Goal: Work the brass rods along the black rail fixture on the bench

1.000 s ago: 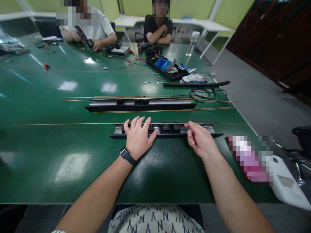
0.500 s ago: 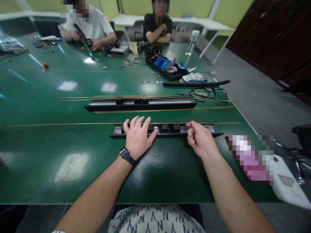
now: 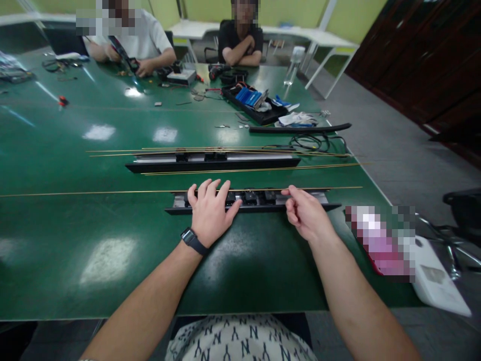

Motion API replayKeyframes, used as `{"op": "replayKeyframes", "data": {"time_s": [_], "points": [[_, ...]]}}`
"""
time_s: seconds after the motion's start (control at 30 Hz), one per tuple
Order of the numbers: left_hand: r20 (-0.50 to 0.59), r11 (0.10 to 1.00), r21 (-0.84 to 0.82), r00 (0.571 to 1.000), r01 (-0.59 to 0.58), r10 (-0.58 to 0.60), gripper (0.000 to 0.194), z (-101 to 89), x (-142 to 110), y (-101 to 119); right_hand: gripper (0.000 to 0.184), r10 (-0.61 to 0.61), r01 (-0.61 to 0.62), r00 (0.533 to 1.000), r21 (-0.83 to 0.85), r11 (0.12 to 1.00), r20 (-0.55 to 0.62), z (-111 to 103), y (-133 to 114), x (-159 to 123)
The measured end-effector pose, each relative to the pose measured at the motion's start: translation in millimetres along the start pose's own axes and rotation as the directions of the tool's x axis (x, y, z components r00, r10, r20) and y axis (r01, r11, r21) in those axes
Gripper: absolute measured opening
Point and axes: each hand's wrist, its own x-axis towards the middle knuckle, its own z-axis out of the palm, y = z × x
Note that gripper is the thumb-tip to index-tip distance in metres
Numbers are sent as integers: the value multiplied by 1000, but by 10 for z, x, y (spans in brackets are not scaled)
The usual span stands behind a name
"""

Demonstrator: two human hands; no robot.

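A long black profile with a silvery channel (image 3: 259,209) lies crosswise in front of me, with several black blocks (image 3: 250,197) set in it. Along its far edge runs a thin gold-coloured rod (image 3: 82,193), which extends past both ends of the profile. My left hand (image 3: 210,206) rests palm down over the left part of the profile, fingers spread and fingertips near the rod. With thumb and forefinger, my right hand (image 3: 303,210) pinches the rod above the right part of the profile; the other fingers are curled in.
Beyond lies a second black profile (image 3: 214,164) with more thin rods around it. Farther back are a black strip (image 3: 300,129), coiled cable (image 3: 308,143) and a black tray (image 3: 259,113). A white object (image 3: 439,281) sits at right. Two people sit across the green table (image 3: 112,215).
The rod has slid slightly left along the profile, together with my right hand. My left hand stays in place on the profile. The whole view has shifted a little.
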Motion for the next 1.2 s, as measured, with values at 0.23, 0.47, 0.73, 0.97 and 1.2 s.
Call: {"op": "replayKeyframes", "data": {"time_s": [0.23, 0.47, 0.73, 0.97, 1.2], "points": [[-6, 1000, 0, 1000, -2, 2, 51, -2, 0, 2, 22, 2, 0, 999, 55, 999, -42, 8, -8, 11], [5, 1000, 8, 1000, 1, -1, 52, -2, 1, 4, 24, -3, 3, 1000, 17, 1000, -3, -10, 15, 21], [3, 1000, -2, 1000, 6, -6, 53, -5, 7, 10, 22, 4, -4, 1000, 35, 999, -17, -19, 20, 38], [-7, 1000, -20, 1000, 9, -9, 52, -6, 4, 32, 24, -8, 8, 1000, 35, 999, -8, -15, 23, 30], [10, 999, -46, 1000, -14, 14, 46, -17, 23, 98, 27, -6, 6, 1000, 36, 999, -5, 3, 4, 11]]}}
